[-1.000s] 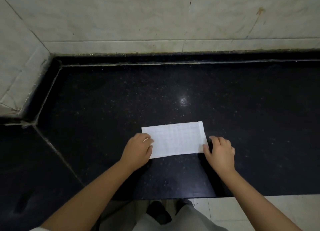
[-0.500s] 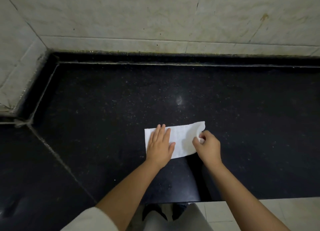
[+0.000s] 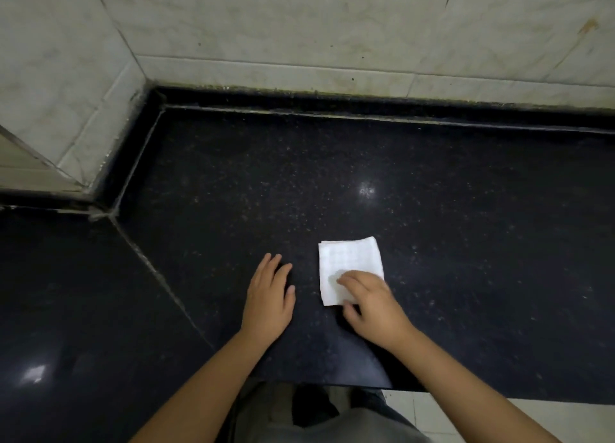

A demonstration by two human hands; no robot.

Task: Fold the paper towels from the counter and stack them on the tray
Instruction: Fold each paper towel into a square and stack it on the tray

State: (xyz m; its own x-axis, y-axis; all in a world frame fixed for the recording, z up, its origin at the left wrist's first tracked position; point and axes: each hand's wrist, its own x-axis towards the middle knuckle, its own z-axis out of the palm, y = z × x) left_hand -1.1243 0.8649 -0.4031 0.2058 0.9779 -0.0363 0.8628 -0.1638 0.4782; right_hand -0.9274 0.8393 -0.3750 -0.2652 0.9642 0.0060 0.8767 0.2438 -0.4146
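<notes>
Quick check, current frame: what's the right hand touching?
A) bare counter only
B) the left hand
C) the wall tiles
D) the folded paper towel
D: the right hand rests its fingers on the near part of the folded paper towel, while the left hand lies flat on the black counter beside it, apart from the towel.
</notes>
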